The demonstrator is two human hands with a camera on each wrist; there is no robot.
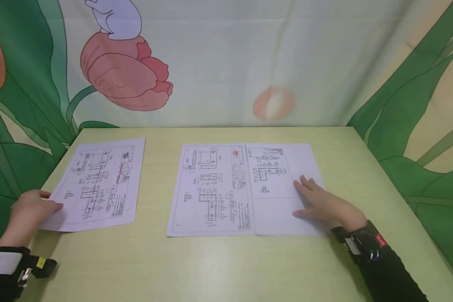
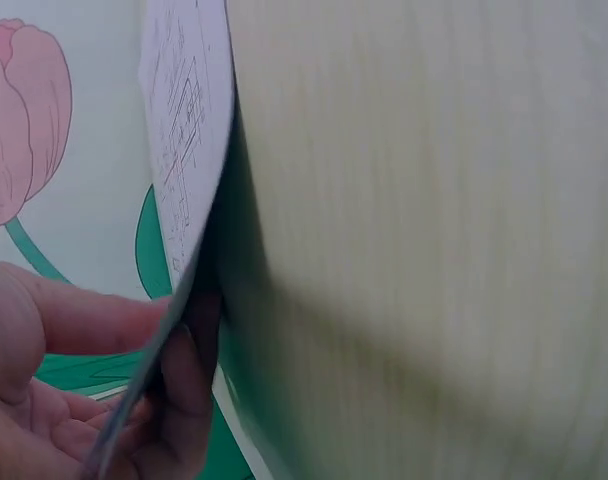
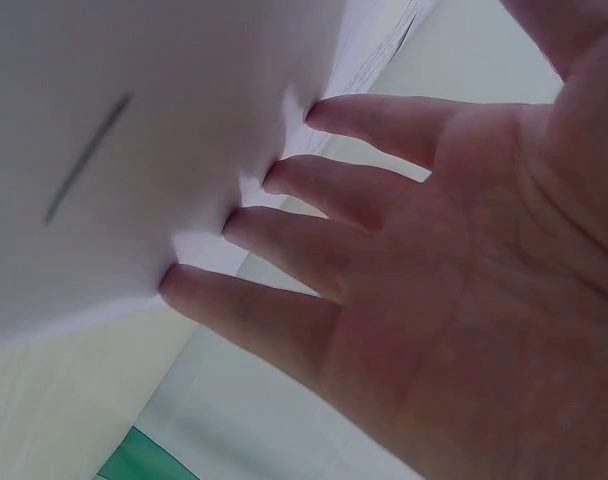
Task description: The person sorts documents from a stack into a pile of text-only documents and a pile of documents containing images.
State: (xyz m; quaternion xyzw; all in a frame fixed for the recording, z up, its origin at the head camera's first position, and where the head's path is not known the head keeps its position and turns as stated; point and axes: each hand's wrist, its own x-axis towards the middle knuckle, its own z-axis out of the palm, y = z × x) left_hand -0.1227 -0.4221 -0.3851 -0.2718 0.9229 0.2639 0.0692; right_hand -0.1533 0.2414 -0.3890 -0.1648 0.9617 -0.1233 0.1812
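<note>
Three printed technical drawings lie on the table. At the left, my left hand [image 1: 34, 212] pinches the near left corner of one drawing sheet [image 1: 128, 197], which carries red pen lines. In the left wrist view the thumb is on the printed face of this sheet [image 2: 199, 90] and the fingers are behind it, with that edge raised off the table. My right hand [image 1: 322, 203] has its fingers spread, fingertips touching the right-hand sheet [image 1: 275, 216]. Straight fingers [image 3: 284, 215] meet the paper in the right wrist view. Between them lies the middle drawing sheet [image 1: 222, 184], bearing a red stamp.
The pale wood-look table [image 1: 211, 268] ends at the back against a curtain [image 1: 226, 63] printed with flowers and leaves. A gap of bare tabletop separates the left sheet from the middle one. The middle and right sheets lie edge to edge.
</note>
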